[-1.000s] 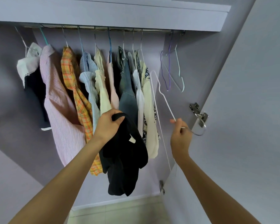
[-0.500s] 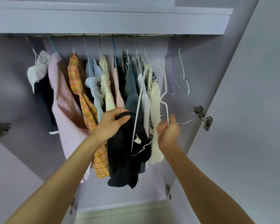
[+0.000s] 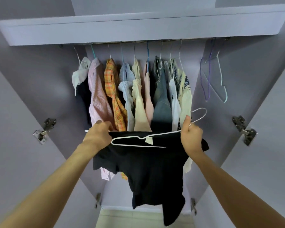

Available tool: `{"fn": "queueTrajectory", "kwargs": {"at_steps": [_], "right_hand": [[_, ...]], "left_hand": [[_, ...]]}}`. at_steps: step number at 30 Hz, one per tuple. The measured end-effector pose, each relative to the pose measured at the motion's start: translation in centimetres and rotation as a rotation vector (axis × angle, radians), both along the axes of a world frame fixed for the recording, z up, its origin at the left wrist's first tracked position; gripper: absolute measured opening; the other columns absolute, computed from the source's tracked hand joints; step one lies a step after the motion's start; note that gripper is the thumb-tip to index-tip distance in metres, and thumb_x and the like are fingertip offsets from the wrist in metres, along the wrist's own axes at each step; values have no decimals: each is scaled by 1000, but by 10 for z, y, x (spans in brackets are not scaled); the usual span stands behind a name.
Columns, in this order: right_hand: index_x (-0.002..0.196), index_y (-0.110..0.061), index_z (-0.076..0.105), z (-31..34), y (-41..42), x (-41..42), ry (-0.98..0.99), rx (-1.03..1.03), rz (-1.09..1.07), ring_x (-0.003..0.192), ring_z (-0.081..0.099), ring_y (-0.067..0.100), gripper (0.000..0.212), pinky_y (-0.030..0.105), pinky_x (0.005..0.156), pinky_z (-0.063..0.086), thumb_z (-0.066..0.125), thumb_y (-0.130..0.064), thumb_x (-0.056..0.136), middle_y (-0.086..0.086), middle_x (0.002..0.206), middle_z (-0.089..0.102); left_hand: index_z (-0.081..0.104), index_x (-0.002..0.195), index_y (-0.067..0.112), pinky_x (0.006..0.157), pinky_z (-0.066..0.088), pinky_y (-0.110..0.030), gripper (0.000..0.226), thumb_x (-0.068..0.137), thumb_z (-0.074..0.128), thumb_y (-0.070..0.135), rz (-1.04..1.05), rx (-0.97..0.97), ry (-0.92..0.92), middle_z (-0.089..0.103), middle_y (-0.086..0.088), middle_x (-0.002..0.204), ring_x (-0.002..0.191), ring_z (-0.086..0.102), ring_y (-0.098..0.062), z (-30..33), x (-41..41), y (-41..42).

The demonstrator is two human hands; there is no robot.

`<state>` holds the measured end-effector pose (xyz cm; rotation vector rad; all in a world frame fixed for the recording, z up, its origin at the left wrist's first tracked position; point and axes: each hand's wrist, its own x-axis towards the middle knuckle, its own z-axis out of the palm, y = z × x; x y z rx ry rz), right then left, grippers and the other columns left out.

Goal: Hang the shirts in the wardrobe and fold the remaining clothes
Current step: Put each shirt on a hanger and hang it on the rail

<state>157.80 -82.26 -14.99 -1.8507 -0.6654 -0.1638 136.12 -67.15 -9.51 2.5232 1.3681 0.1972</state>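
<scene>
A black shirt (image 3: 155,170) is stretched between my two hands in front of the open wardrobe. My left hand (image 3: 98,137) grips its left edge. My right hand (image 3: 191,139) grips the shirt's right edge together with a white wire hanger (image 3: 138,143). The hanger lies sideways across the top of the shirt, its hook (image 3: 200,115) sticking up to the right of my right hand. A pale label shows on the shirt by the hanger wire. Behind, several shirts (image 3: 133,96) hang from the rail (image 3: 138,42).
Two empty hangers, one purple (image 3: 207,79) and one pale (image 3: 221,84), hang at the rail's right end. Both wardrobe doors stand open, with metal hinges at the left (image 3: 44,130) and at the right (image 3: 243,129). A shelf board (image 3: 138,27) runs above the rail. Pale floor shows below.
My hands have moved apart and the black shirt is now spread wide between them. The white hanger swung from upright to lying across the shirt's top. The camera view pulled back.
</scene>
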Motion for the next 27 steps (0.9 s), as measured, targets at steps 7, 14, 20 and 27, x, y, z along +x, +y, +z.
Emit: {"fn": "queueTrajectory", "kwargs": {"at_steps": [7,14,20,27], "right_hand": [[52,-1,51,-10,6,-7,-200,-235,73,35,36,17,40,25,44,32,53,-2,92,4,41,37],[53,-23,19,10,37,-27,-358,-280,278,50,39,22,51,31,54,30,46,-16,96,2,52,36],[56,-18,29,12,31,-15,-155,-283,308,61,44,21,45,27,59,25,38,-23,100,11,65,51],[58,-15,32,24,30,-31,-274,-241,416,56,43,19,42,28,56,31,43,-20,98,8,61,47]], "left_hand": [[60,102,17,66,41,-24,27,81,52,3,11,-123,-59,50,0,94,86,50,-18,10,0,4],[53,121,23,72,48,-22,45,81,71,27,-157,-407,-285,54,1,106,83,58,-14,24,10,-4],[50,130,30,107,27,-47,50,84,64,40,-103,30,-305,44,5,136,127,34,-20,-10,-17,2],[46,135,30,110,25,-44,45,93,45,46,-426,146,-126,44,9,139,130,36,-14,-30,3,-7]]}}
